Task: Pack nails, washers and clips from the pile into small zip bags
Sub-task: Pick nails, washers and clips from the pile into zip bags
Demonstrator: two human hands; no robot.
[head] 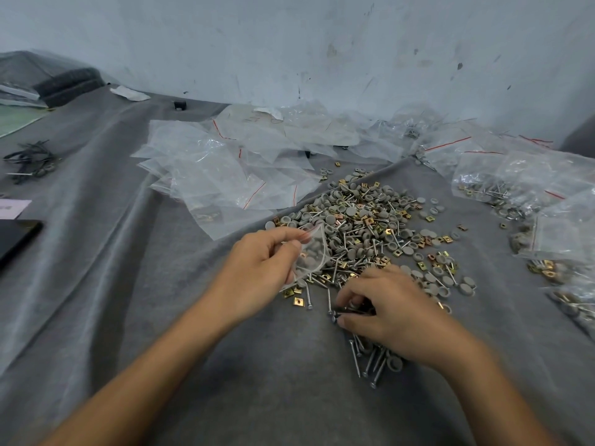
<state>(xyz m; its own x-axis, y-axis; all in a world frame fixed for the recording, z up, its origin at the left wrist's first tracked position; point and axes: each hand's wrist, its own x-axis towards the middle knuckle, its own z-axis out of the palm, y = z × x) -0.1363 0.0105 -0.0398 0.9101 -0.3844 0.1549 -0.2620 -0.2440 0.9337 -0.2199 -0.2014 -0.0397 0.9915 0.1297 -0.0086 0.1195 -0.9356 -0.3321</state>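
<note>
Left hand pinches a small bag over the pile; right hand pinches nails near the edge.

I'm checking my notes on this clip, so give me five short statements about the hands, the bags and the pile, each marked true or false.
1. The left hand holds a small bag. True.
2. That bag is empty. False: grey washers show inside it.
3. The right hand grips nails at the near edge of the pile. True.
4. The filled bags lie left of the pile. False: the filled bags lie to its right, and the empty bags lie to its far left.
5. The pile lies on bare wood. False: it lies on a grey cloth.
</note>
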